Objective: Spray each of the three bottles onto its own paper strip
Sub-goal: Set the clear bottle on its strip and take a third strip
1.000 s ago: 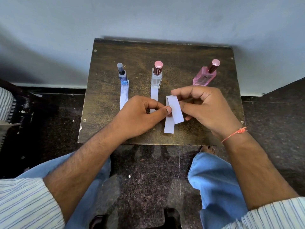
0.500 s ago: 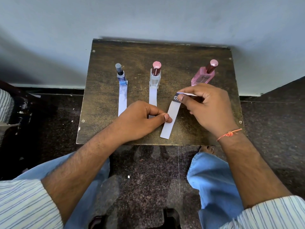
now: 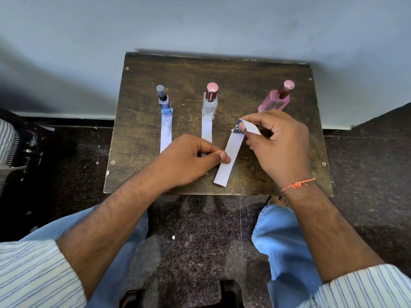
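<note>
Three bottles stand in a row on the dark wooden table [image 3: 278,72]: a blue bottle [image 3: 165,101] at left, a clear bottle [image 3: 210,103] with a pink cap in the middle, a pink bottle [image 3: 277,101] at right. A white paper strip [image 3: 166,132] lies in front of the blue bottle, another strip [image 3: 206,130] in front of the clear one. A third strip [image 3: 229,158] lies slanted. My left hand [image 3: 189,161] presses its middle with the thumb. My right hand [image 3: 278,143] pinches its folded far end, which shows dark print.
The table stands against a pale wall [image 3: 200,23]. Dark speckled floor [image 3: 367,174] surrounds it. My knees in blue trousers [image 3: 282,241] are below the table's front edge, with a bare foot [image 3: 278,200] showing under it. A striped cloth object [image 3: 6,138] lies at far left.
The folded third strip has been laid out flat and slanted on the table. My right hand moved back toward the pink bottle with the strip's far end; my left thumb now holds the strip down.
</note>
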